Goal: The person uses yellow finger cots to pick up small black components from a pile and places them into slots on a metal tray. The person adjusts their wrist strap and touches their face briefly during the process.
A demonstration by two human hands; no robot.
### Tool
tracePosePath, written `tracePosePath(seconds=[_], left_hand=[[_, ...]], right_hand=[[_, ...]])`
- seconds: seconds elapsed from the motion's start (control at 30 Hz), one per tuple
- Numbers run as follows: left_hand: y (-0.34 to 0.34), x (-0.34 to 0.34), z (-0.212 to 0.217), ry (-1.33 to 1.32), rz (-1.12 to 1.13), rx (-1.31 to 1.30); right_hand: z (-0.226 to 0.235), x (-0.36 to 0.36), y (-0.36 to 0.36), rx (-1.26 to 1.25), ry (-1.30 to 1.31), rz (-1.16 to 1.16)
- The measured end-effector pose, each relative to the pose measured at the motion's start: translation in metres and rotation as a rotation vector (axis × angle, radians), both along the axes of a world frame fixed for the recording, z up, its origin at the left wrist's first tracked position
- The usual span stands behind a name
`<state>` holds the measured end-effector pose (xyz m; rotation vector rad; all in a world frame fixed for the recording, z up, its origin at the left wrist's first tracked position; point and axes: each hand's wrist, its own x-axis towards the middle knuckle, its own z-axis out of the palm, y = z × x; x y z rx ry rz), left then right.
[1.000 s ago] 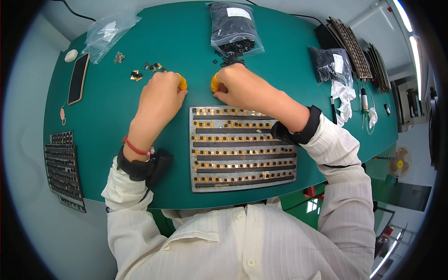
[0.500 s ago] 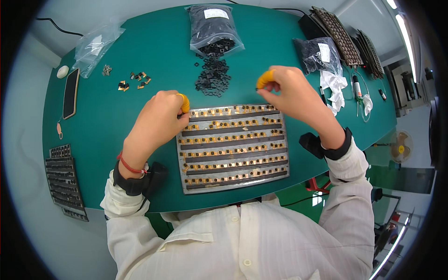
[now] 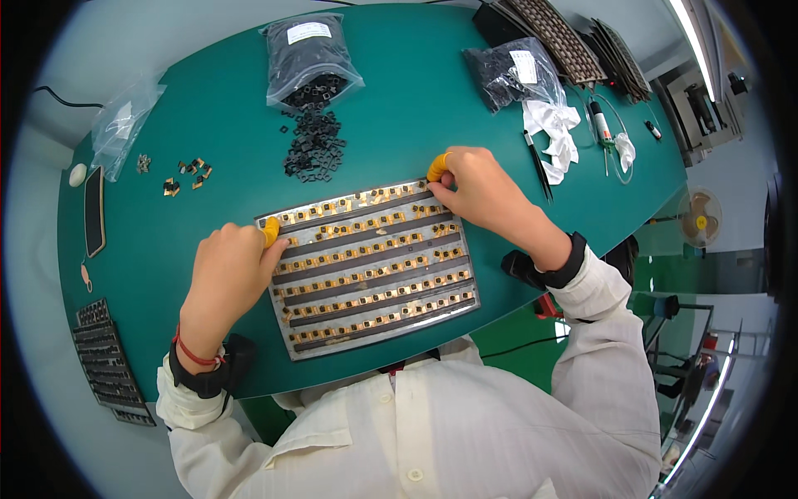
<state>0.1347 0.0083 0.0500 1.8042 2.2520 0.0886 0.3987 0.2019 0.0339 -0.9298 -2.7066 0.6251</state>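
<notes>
A metal tray [image 3: 294,349] lies tilted a little before me, with rows of small gold-coloured parts topped by black squares, split by dark strips. At its far left corner is my left hand [image 3: 231,270], thumb and a yellow-covered finger pinched together; anything between them is too small to make out. My right hand [image 3: 482,195] pinches at the far right corner, over the end of the top row. A yellow cover wraps its index finger, and its fingertips hide whatever they hold. Beyond the tray, a heap of small black square frames [image 3: 314,145] spills from a clear bag [image 3: 303,62].
Loose gold-and-black parts [image 3: 196,170] lie at the left, near a phone [image 3: 96,212]. A second loaded tray [image 3: 108,353] sits at the left edge. Tweezers [image 3: 538,165], crumpled tissue [image 3: 555,133], a glue syringe [image 3: 600,123], another bag [image 3: 519,75] and stacked trays [image 3: 557,37] occupy the right.
My right hand has come down from beyond the tray to its far right corner. The left hand stays by the far left corner. The whole view has shifted and turned slightly.
</notes>
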Motion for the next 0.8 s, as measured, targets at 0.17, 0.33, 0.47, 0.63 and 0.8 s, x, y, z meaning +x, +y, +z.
tracePosePath(seconds=[0.17, 0.33, 0.47, 0.63, 0.8], left_hand=[[0.002, 0.001, 0.003, 0.028, -0.039, 0.058], [0.014, 0.001, 0.014, -0.048, -0.002, -0.084], [0.032, -0.01, 0.026, -0.27, 0.087, 0.001], [0.057, -0.017, -0.01, -0.443, 0.068, 0.285], [0.068, -0.006, -0.025, -0.329, 0.0, 0.338]], right_hand=[[0.0, 0.0, -0.011, 0.069, -0.009, -0.007], [0.004, -0.005, -0.023, 0.122, -0.16, 0.029], [0.014, -0.022, -0.013, 0.043, -0.22, 0.058], [0.017, -0.027, -0.007, 0.041, -0.256, 0.127], [0.041, -0.035, -0.004, 0.012, -0.382, 0.141]])
